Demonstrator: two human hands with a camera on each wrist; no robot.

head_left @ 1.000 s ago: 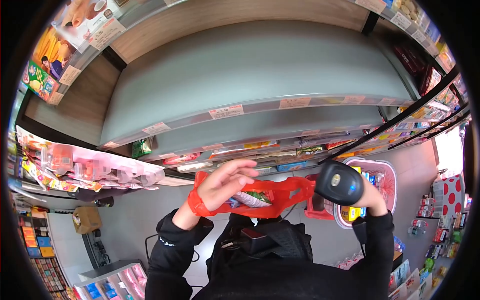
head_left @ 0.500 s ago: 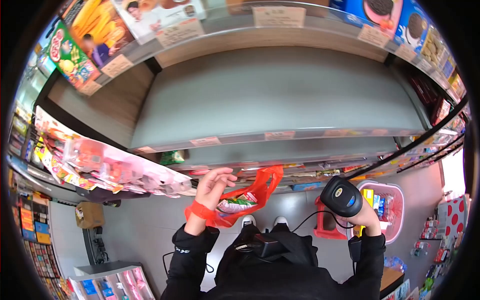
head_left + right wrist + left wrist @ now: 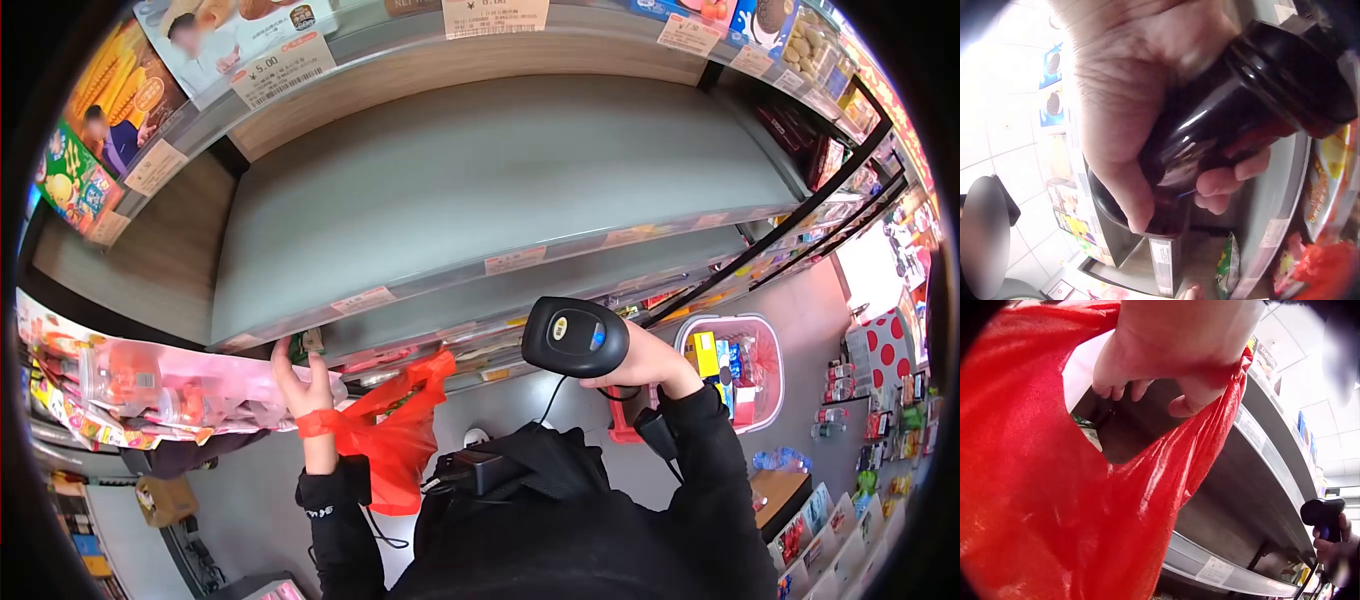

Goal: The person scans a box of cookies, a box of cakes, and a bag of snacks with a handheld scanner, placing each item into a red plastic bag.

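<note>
My left hand (image 3: 305, 395), fingers apart and slightly bent, reaches toward a green packet (image 3: 306, 345) at the left end of the lower shelf. In the left wrist view, the fingers hang loose under the hand (image 3: 1179, 347) with nothing between them. A red plastic bag (image 3: 405, 450) hangs from the left wrist; its contents are hidden in the head view. My right hand (image 3: 652, 360) grips a black handheld scanner (image 3: 575, 337) in front of the shelf edge. The right wrist view shows the thumb and fingers wrapped round the scanner (image 3: 1204, 125), with the green packet (image 3: 1229, 265) standing beyond.
Boxed snacks line the upper shelf (image 3: 400, 60). Hanging pink packets (image 3: 190, 390) are at the left. A pink-white basket (image 3: 765, 400) of goods stands on the floor at the right, beside a red one. A cable trails from the scanner past a black rail (image 3: 780, 240).
My left hand has moved left toward the green packet, carrying the red bag on the wrist; the packets inside it are now covered. My right hand has moved left with the scanner.
</note>
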